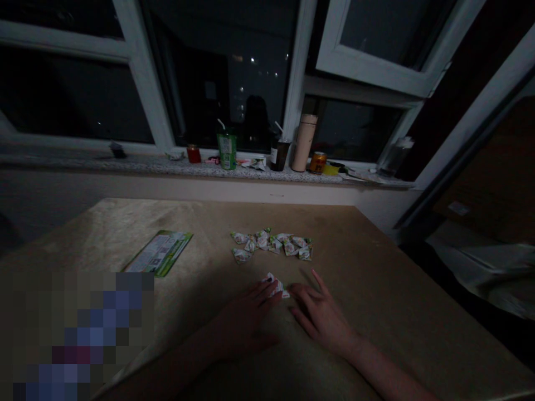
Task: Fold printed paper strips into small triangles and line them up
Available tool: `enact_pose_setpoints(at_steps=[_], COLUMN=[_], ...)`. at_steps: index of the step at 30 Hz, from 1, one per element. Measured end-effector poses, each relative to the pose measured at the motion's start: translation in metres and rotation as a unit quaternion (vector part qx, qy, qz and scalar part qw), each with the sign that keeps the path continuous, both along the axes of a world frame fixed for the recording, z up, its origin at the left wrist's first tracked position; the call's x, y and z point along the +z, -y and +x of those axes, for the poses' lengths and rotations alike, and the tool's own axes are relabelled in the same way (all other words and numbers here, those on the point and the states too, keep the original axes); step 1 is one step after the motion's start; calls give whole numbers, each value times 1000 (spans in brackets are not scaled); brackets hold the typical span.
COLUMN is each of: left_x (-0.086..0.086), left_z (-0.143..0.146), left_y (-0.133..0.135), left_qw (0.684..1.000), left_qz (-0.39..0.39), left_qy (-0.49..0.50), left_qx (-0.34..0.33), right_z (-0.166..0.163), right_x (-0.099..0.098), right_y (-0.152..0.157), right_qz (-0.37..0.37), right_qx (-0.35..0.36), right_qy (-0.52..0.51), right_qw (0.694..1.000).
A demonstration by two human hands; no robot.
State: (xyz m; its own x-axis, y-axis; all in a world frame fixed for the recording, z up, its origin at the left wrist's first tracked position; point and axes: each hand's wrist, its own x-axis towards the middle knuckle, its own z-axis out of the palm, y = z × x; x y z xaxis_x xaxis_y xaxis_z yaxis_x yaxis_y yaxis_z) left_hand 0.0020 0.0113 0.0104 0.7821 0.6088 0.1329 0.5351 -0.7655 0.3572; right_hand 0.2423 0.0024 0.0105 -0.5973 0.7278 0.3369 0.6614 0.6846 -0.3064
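Note:
A small white wrapper piece with red marks (276, 287) lies on the table near the front, partly hidden under fingers. My left hand (246, 314) rests over it, its fingers stretched out and flat, touching its left side. Just to the right of the wrapper is my right hand (321, 312), with its fingers apart and one finger raised; I see nothing held in it. Beyond both hands sits a loose group of several folded or twisted white-and-green wrappers (263, 239). Whether anything is inside the wrappers cannot be seen.
A flat green-and-white printed packet (161, 253) lies on the table (355, 245) to the left. Along the windowsill (167, 164) stand a green cup with a straw (227, 149), a dark cup (280, 155), a pale flask (305, 143) and a golden can (318, 162). The lower left is pixelated.

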Motion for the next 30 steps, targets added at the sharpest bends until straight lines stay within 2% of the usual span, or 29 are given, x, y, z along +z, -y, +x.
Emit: enact_pose_setpoints(at_steps=[7,12,14,16,19,23,25,27,28,30], left_x=[-5,-6,-6,-6,-4,1,1,-3,-5,-10], left_z=[-2,-4,-4,-4,-4,-7,-9,-11,-13,-16], left_y=[-1,-2,-2,-1,1,1,-2,-8,-12,-18], left_qw=[1000,1000,1000,1000,1000,997,991,975,962,949], left_qz=[11,9,4,-1,-14,-50,-54,-16,18,52], left_qy=[-17,-16,-19,-13,2,54,98,128,122,95], left_qx=[1,-6,-6,1,12,30,76,179,245,295], right_z=[0,-9,-17,-28,-43,-53,-54,-54,-54,-53], right_x=[-1,8,10,7,-5,-23,-28,-27,-26,-24], right_y=[-7,-26,-35,-43,-49,-49,-48,-46,-44,-42], right_qz=[6,1,-21,-78,-151,-200,-200,-175,-160,-142], right_qx=[12,20,10,-9,-30,-58,-59,-44,-35,-21], right_qy=[-25,-53,-86,-141,-219,-268,-279,-272,-260,-228], right_qw=[1000,998,996,987,963,941,937,945,952,963])
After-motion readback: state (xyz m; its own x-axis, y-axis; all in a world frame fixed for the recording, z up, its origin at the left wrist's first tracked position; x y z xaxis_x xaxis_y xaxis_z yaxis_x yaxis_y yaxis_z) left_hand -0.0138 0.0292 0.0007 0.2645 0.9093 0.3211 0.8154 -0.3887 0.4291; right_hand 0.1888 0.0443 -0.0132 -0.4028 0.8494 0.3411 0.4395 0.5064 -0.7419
